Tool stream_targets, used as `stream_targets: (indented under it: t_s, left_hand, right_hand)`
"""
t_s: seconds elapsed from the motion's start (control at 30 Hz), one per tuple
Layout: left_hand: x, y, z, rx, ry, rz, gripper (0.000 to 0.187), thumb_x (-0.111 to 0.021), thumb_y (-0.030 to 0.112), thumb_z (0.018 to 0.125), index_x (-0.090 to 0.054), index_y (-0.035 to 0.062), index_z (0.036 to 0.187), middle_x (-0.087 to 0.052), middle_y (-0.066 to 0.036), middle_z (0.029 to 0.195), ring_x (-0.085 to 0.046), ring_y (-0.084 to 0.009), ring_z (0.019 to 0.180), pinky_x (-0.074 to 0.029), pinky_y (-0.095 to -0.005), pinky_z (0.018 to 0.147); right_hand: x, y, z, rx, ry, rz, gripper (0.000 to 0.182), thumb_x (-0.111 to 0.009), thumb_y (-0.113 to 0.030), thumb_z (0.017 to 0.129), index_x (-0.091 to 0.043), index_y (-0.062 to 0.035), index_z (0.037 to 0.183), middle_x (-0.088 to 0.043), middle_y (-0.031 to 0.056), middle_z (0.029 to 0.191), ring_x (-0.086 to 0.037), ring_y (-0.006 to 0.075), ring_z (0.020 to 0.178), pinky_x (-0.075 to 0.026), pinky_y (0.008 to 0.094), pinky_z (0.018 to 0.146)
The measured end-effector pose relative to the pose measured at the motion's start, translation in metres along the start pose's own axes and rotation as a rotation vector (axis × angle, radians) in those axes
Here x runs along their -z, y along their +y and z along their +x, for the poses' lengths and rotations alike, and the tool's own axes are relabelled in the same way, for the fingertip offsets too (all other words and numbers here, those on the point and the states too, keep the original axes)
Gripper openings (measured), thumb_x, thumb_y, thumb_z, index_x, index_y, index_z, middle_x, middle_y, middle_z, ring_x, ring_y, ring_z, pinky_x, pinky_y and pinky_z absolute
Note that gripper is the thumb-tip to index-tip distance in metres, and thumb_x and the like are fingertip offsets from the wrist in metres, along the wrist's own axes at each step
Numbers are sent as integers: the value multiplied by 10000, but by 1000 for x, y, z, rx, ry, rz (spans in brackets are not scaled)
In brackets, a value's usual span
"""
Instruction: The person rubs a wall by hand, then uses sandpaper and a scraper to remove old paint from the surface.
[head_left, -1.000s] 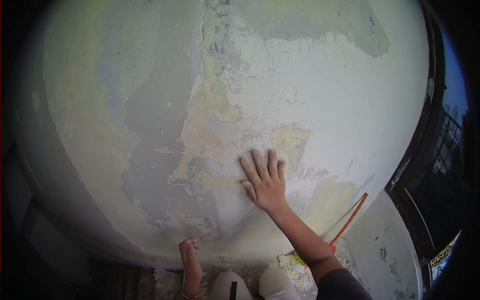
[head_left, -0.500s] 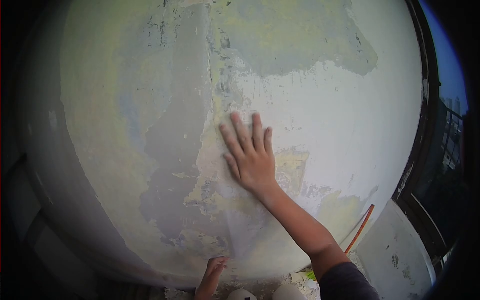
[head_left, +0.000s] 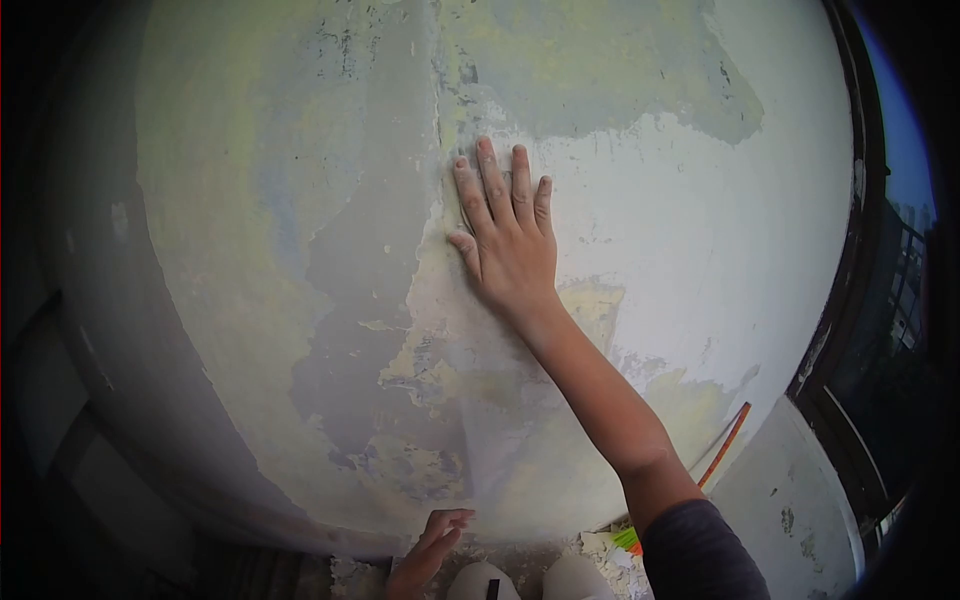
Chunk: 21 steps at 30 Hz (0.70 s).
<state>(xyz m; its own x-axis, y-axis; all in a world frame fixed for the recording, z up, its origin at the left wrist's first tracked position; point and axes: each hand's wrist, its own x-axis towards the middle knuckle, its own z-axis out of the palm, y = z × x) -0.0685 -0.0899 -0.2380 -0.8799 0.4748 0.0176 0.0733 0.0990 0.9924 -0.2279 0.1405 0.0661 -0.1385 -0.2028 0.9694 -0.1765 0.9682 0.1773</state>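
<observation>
Low down, the left hand (head_left: 435, 548) hangs near the foot of the patchy wall (head_left: 690, 230), its loosely bent grip showing nothing held. Well above, a cracked seam (head_left: 437, 110) runs upright. Just right of it, the right hand (head_left: 510, 235) lies flat on the wall, its grip spread open, fingers pointing up alongside that seam; this hand is nearer. Farther right slants an orange stick (head_left: 725, 445).

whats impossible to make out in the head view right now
In the head view:
Right hand: whether anything lies under its palm; the hand itself hides it.
Left hand: the forearm, cut off by the bottom edge.
Orange stick: lower end, hidden by the right arm.
Green bristles: partly hidden by the sleeve.
</observation>
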Motion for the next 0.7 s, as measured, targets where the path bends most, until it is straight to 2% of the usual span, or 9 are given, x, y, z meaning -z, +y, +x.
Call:
stream_targets:
  t_s: [0.07, 0.1, 0.23, 0.27, 0.37, 0.43, 0.53, 0.63, 0.7]
  left_hand:
    - [8, -7, -7, -4, 38, -7, 483, -387, 396, 1122, -509, 58, 1444, -498, -100, 1367, -451, -216, 1332, -281, -407, 1183]
    - [11, -20, -8, -20, 60, 2, 488, -375, 401, 1126, -509, 57, 1445, -503, -99, 1358, -456, -216, 1323, -281, -405, 1181]
    - [30, -90, -15, -23, 75, -74, 521, -355, 432, 1128, -509, 57, 1455, -524, -91, 1322, -473, -212, 1295, -286, -392, 1168]
    - [31, -98, -17, -5, 75, -79, 527, -351, 438, 1127, -510, 58, 1456, -530, -91, 1319, -478, -212, 1292, -287, -392, 1165]
    - [27, -108, -31, 51, 50, -99, 529, -351, 430, 1130, -509, 44, 1454, -529, -97, 1324, -485, -215, 1288, -300, -387, 1162]
    - [23, -99, -28, 47, 4, -106, 508, -363, 392, 1137, -506, 13, 1444, -503, -111, 1346, -481, -223, 1295, -323, -379, 1164]
    - [22, -68, -31, 16, 71, -66, 544, -361, 420, 1134, -505, -5, 1440, -534, -108, 1338, -489, -217, 1272, -327, -377, 1154]
    - [28, -73, -31, -66, 190, -105, 555, -359, 431, 1132, -505, -3, 1445, -544, -111, 1356, -496, -212, 1256, -333, -377, 1147]
    - [32, -88, -28, -100, 202, -130, 565, -357, 442, 1130, -514, -4, 1439, -558, -111, 1332, -506, -211, 1248, -335, -377, 1145]
  right_hand:
    - [-9, -6, -25, -63, -6, 66, 759, -474, -475, 1040, -251, -97, 1659, -155, 115, 1748, -102, 394, 1607, -207, 580, 1259]
    - [-10, -9, -51, -31, -60, 59, 792, -452, -515, 1039, -261, -43, 1646, -177, 149, 1737, -146, 418, 1594, -230, 590, 1242]
    - [-28, -19, -219, 143, -389, 146, 733, -446, -522, 1042, -327, -116, 1641, -279, 95, 1716, -304, 390, 1545, -295, 534, 1211]
    - [-28, -17, -229, 172, -394, 120, 729, -446, -523, 1041, -330, -125, 1641, -281, 85, 1716, -309, 383, 1543, -301, 527, 1209]
    - [-23, -14, -218, 185, -425, 110, 721, -447, -513, 1043, -316, -144, 1649, -265, 73, 1724, -307, 381, 1545, -326, 525, 1196]
    - [-17, -19, -126, 34, -216, 52, 732, -458, -488, 1044, -278, -133, 1659, -239, 81, 1733, -282, 399, 1553, -321, 543, 1199]
    - [-8, -22, 6, -48, 63, 27, 797, -472, -487, 1036, -200, -83, 1668, -169, 102, 1746, -190, 404, 1584, -249, 580, 1245]
    - [-13, -28, 17, -50, 77, 49, 801, -470, -484, 1039, -186, -77, 1668, -148, 103, 1749, -168, 395, 1591, -231, 574, 1260]
    - [-14, -38, -32, 16, -74, 92, 772, -451, -472, 1053, -196, -83, 1668, -160, 104, 1748, -177, 400, 1588, -247, 562, 1253]
